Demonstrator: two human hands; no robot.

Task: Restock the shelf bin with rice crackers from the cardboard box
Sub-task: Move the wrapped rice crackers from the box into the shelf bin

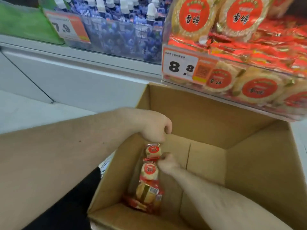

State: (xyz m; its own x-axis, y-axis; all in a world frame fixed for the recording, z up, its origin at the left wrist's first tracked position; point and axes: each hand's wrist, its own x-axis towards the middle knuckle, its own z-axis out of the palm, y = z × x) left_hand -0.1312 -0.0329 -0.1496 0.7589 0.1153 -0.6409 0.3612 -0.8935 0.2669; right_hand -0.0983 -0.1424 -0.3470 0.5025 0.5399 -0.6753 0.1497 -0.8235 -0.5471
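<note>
An open cardboard box (pixel 207 117) stands below the shelf. Inside it, against the left wall, lies a small stack of rice cracker packs (pixel 148 185), red and cream wrappers. My left hand (pixel 156 128) is closed over the top edge of the uppermost pack (pixel 153 151), pinching it. My right hand (pixel 167 164) reaches down into the box and grips the pack just below (pixel 149 171) at its right side. The clear shelf bin (pixel 245 67) at the upper right holds several of the same rice cracker packs, with an 8.8 price tag on its front.
A neighbouring clear bin (pixel 119 37) of blue pouches with white caps sits at the upper middle, carrying a 7.9 tag. A green bin (pixel 25 24) is at the far left. A white shelf ledge (pixel 79 77) runs beneath them. The right part of the box floor shows bare cardboard.
</note>
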